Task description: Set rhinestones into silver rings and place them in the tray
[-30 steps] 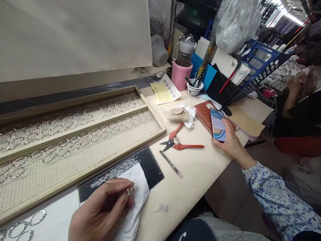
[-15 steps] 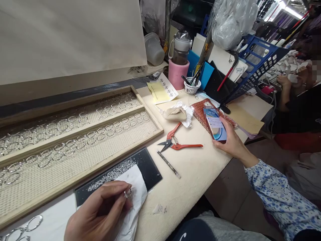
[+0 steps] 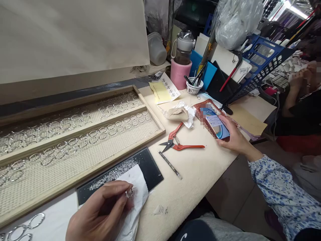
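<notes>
Pinched between the thumb and forefinger of my left hand [image 3: 100, 209] is a small silver ring [image 3: 129, 192]. Beneath that hand lie a white tissue [image 3: 136, 190] and a black tray [image 3: 152, 167] strewn with tiny shiny stones. My right hand [image 3: 234, 139] grips a smartphone [image 3: 217, 125] along its right side, its lit screen facing up. Under the phone is a reddish-brown patterned pouch [image 3: 200, 108]. Orange-handled cutting pliers [image 3: 173, 144] lie between my hands, near a thin speckled stick [image 3: 170, 165].
A wooden-framed mesh tray [image 3: 150, 132] at left carries rows of silver rings. More silver hoops [image 3: 36, 221] lie on white paper at lower left. Behind stand a bottle [image 3: 184, 47] in a pink holder, a cup of pens [image 3: 194, 87] and a blue basket [image 3: 265, 50]. A co-worker's hands [image 3: 301, 80] show far right.
The phone has tilted a little in my right hand, and its screen shows at a flatter angle. The whole view has shifted slightly. My left hand keeps its pinch on the ring.
</notes>
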The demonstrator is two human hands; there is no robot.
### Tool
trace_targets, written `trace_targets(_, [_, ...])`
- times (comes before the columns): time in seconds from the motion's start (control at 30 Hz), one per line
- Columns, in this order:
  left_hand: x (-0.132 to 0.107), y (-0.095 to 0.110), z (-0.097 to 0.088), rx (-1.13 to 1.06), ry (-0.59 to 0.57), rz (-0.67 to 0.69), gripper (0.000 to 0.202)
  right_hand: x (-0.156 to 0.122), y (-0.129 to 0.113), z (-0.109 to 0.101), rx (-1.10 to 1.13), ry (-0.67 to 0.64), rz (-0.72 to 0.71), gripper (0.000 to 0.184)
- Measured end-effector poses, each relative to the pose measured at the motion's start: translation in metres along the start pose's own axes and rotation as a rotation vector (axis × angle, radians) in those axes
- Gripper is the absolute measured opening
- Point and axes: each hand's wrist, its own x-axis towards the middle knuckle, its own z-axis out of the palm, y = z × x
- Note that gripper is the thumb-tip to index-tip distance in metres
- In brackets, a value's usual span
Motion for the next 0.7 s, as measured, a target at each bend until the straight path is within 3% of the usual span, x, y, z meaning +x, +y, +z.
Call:
trace_targets(0.23, [0.000, 0.001, 0.002, -0.039, 0.010, -0.019, 0.017, 0.018, 0.009, 0.004, 0.037, 0.024, -0.038, 0.094])
trace_targets(0.43, [0.000, 0.005, 0.001, -0.005, 0.010, -0.001, 0.016, 0.004, 0.007, 0.002, 0.036, 0.322, -0.169, 0.046])
trace_targets(0.57, [0.000, 0.005, 0.002, -0.014, 0.006, -0.051, 0.013, 0.004, 0.011, 0.000, -0.032, 0.339, -0.185, 0.048])
trace_targets(0.7, [0.000, 0.002, 0.002, -0.054, 0.014, -0.041, 0.012, 0.026, 0.017, 0.005, -0.128, 0.356, -0.109, 0.048])
